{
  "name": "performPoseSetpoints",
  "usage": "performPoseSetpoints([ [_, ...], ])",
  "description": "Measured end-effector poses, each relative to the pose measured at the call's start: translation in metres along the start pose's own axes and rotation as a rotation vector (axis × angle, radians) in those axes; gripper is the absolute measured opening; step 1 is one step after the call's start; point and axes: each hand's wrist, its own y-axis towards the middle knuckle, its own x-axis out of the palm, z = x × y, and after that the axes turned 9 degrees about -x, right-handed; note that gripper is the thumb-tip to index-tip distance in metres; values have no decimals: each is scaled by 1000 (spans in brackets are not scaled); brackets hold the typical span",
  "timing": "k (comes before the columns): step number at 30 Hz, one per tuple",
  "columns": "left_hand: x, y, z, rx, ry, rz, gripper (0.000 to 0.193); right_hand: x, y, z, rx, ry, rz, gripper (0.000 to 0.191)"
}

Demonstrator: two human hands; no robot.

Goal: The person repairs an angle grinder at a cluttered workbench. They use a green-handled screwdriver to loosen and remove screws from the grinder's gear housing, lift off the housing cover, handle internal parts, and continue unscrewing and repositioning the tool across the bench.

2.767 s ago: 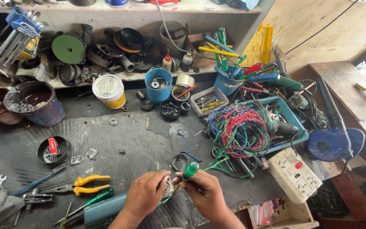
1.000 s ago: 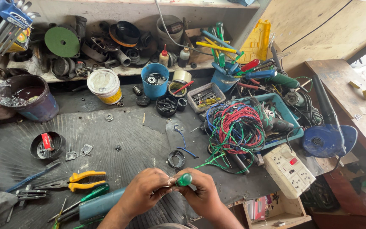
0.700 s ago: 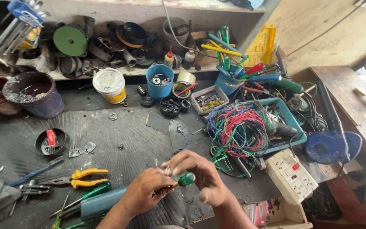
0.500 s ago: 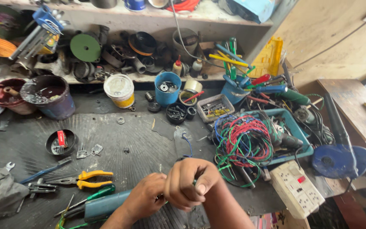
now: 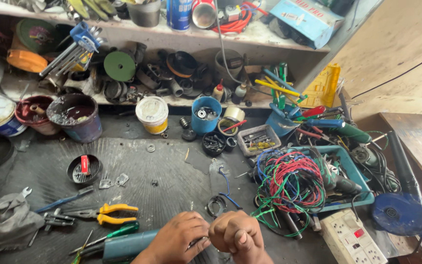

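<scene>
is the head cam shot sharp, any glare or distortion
Head view: mostly sharp, even soft light, no harsh glare; wide-angle bending at the shelf edge; left hand and right hand are cropped at the bottom edge, slightly soft.

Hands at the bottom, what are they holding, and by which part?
It cannot be told. The left hand and right hand are pressed together in fists, fingers curled over whatever is inside.

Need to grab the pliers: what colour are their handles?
Yellow handles on the pliers, in the head view.

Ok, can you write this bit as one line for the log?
left hand: curled, contents hidden | right hand: fisted, touching left | nearby: yellow pliers, wire tangle | surface: black mat
</scene>
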Motion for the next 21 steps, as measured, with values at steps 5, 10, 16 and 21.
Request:
performPoseSetpoints([
  [5, 8, 4, -2, -10, 22, -17, 30, 10, -23, 13, -153, -244, 238, 53],
  [10, 13, -1, -3, -10, 38, 15, 28, 22, -33, 33, -271, -539, 548, 53],
  [16, 10, -8, 2, 1, 37, 48, 30, 45, -9, 31, -203, -702, 742, 50],
  [21, 8, -17, 5, -33, -12, 134, 42, 55, 35, -12, -221, -916, 154, 55],
])
